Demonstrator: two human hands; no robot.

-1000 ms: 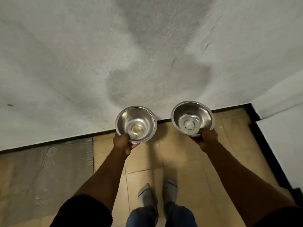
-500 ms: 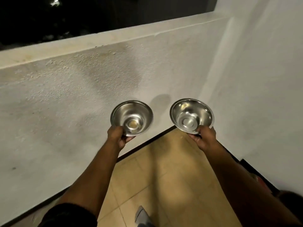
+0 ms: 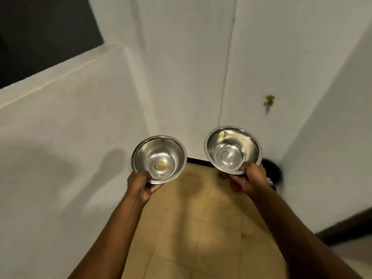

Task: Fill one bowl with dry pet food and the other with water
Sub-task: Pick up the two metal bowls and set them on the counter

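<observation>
White walls point(image 3: 181, 57) corner a tan tiled floor point(image 3: 201, 228); a tap point(image 3: 269, 101) juts ahead. Left hand point(image 3: 141, 185) pinches the crumb-flecked bowl point(image 3: 159, 159), right hand point(image 3: 249, 181) the clean bowl point(image 3: 232, 150), fingers clamped on near rims.

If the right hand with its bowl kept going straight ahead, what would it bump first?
Probably the white wall ahead, below the small yellowish tap. The right hand points its steel bowl that way with nothing visible between, though depth is hard to judge.

Two glossy metal bowls point(image 3: 159, 158); matt plastered walls point(image 3: 60, 137); smooth tiled floor point(image 3: 201, 228).
</observation>
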